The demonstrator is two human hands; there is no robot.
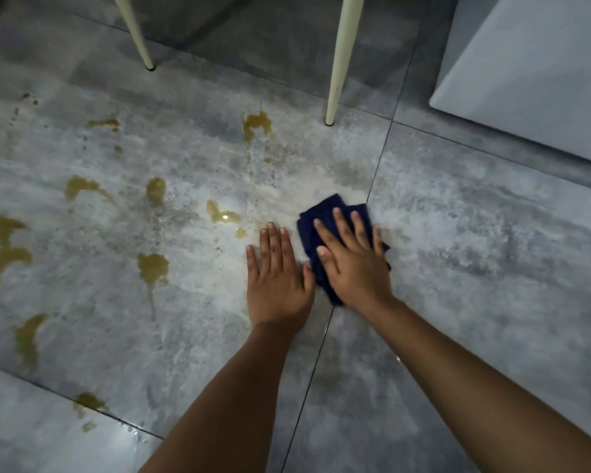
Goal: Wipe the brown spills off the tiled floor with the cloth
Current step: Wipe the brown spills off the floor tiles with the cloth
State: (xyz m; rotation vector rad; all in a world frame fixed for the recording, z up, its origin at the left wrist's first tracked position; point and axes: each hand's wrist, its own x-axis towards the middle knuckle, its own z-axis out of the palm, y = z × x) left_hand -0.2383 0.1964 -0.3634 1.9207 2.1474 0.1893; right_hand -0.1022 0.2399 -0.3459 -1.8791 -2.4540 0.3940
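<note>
A dark blue cloth [325, 213] lies folded on the grey tiled floor [475, 233], next to a grout line. My right hand [354, 264] presses flat on top of it, fingers spread. My left hand [275, 278] rests palm down on the bare tile just left of the cloth, holding nothing. Several brown spills mark the tile to the left: one near the cloth [220, 215], one farther up [257, 123], one below [152, 266], and more toward the left edge [9, 247].
Two cream chair legs stand on the floor beyond the spills, one at upper left [139, 39] and one close above the cloth [338, 70]. A white cabinet or appliance [533, 73] fills the upper right corner.
</note>
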